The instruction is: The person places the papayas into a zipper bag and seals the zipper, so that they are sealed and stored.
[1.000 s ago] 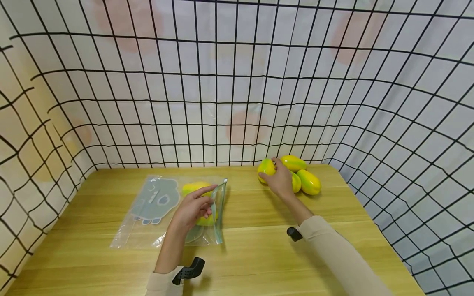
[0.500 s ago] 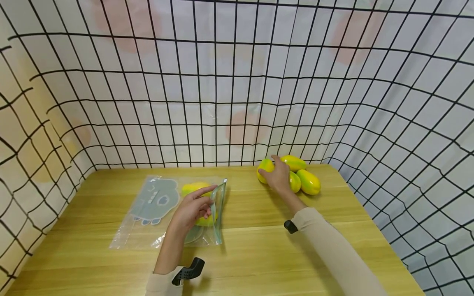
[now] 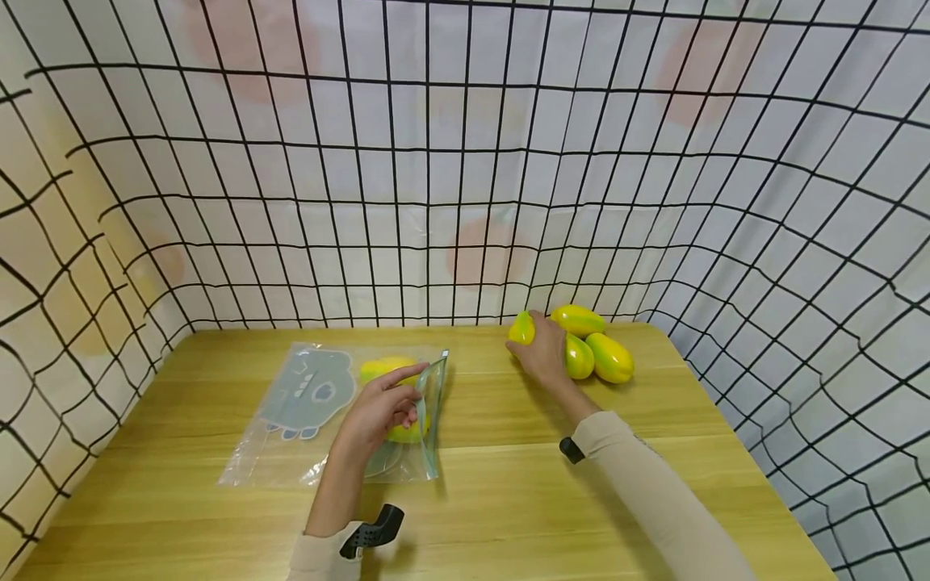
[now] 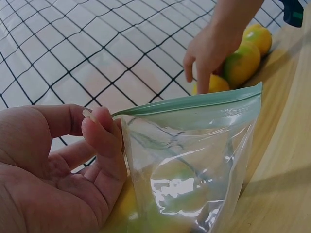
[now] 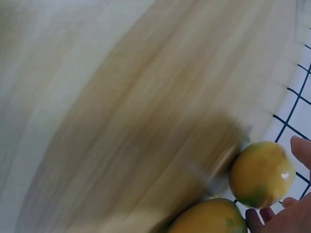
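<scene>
My left hand (image 3: 374, 411) pinches the green zip edge of a clear zip bag (image 3: 439, 407) at its mouth. The bag lies on the table with a grey-blue cartoon print and yellow-green mangoes (image 3: 385, 367) inside. In the left wrist view its mouth (image 4: 194, 101) stands raised, fingers at one corner. My right hand (image 3: 541, 351) grips a mango (image 3: 520, 328) at the back right, thumb on one side and fingers on the other. In the right wrist view that mango (image 5: 262, 174) sits beside the fingers, a second mango (image 5: 209, 218) close by.
Beside the right hand lie three more mangoes: one at the back (image 3: 579, 320), one in front (image 3: 578, 359) and one to the right (image 3: 612, 359). A black wire grid (image 3: 465, 202) with a pale cloth behind it encloses the wooden table (image 3: 494, 508).
The right hand's fingers have come in closer round the mango and now cover more of it. The left hand and the bag stay as they were.
</scene>
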